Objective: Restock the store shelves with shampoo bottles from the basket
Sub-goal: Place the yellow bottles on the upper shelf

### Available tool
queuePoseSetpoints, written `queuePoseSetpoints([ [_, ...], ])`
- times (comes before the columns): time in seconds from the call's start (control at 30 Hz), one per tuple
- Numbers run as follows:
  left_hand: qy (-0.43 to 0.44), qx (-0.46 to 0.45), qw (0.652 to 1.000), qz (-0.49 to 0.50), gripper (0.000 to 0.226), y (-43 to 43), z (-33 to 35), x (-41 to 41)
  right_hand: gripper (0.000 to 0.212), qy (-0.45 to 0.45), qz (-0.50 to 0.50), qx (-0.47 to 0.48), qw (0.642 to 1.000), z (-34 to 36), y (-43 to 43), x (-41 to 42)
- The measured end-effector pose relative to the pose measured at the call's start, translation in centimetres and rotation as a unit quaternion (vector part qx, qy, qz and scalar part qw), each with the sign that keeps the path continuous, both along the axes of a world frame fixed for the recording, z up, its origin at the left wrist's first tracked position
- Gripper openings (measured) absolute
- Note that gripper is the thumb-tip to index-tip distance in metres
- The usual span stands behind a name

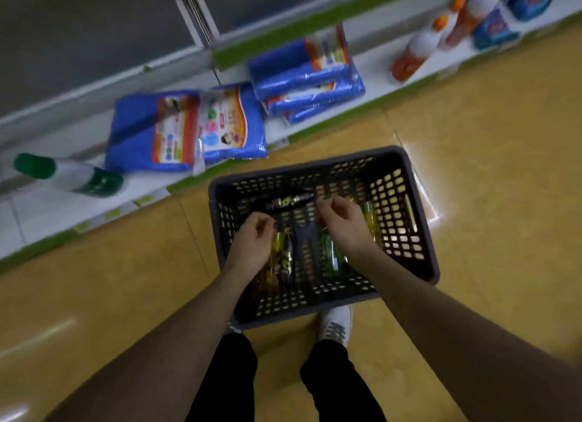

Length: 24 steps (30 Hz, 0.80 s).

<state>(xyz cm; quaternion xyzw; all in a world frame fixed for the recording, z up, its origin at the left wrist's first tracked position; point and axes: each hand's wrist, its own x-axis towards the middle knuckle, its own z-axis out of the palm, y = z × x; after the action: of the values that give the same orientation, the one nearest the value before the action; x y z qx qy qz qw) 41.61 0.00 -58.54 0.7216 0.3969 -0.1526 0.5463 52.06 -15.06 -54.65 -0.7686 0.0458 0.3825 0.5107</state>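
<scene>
— Yellow floor [472,157] beside the low shelf [41,213]: why did we park our basket [315,162] there?
— Short carry, we'd judge. The bottles [278,253] lie inside it, at centre frame.
— Our hands?
— Left hand [255,237] and right hand [341,223] hover over them, fingers loosely curled, gripping nothing.

**One head-worn view, aimed steeply down**

A single wide-angle camera on the person's head faces forward and down. It looks closely onto the left hand [253,237], right hand [341,224] and basket [315,163]. The floor [488,138] and low shelf [373,75] lie farther off.
</scene>
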Motion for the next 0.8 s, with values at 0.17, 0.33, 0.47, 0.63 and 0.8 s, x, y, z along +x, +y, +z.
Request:
queuePoseSetpoints([
  [0.17, 0.056, 0.018, 0.998, -0.030, 0.023, -1.7, -7.5, -1.8, 0.017, 0.045, 0.017, -0.048, 0.998, -8.3, -1.6, -2.8],
  [0.33, 0.121, 0.048, 0.991, -0.042, 0.043, -3.0, -14.8, -3.4, 0.011, 0.090, 0.016, -0.075, 0.993, -15.4, -2.2, -4.3],
  [0.47, 0.182, 0.109, 0.975, -0.068, 0.062, -3.6, -18.3, -4.2, 0.019, 0.121, 0.028, -0.097, 0.988, -19.7, -1.4, -5.3],
  [0.63, 0.241, 0.115, 0.963, -0.042, 0.072, -4.8, -21.6, -4.8, 0.037, 0.180, 0.068, -0.100, 0.976, -23.3, 0.2, -7.2],
  [0.8, 0.276, 0.167, 0.942, -0.094, 0.057, -4.5, -23.0, -4.7, 0.040, 0.211, 0.081, -0.126, 0.966, -25.8, 1.4, -8.5],
])
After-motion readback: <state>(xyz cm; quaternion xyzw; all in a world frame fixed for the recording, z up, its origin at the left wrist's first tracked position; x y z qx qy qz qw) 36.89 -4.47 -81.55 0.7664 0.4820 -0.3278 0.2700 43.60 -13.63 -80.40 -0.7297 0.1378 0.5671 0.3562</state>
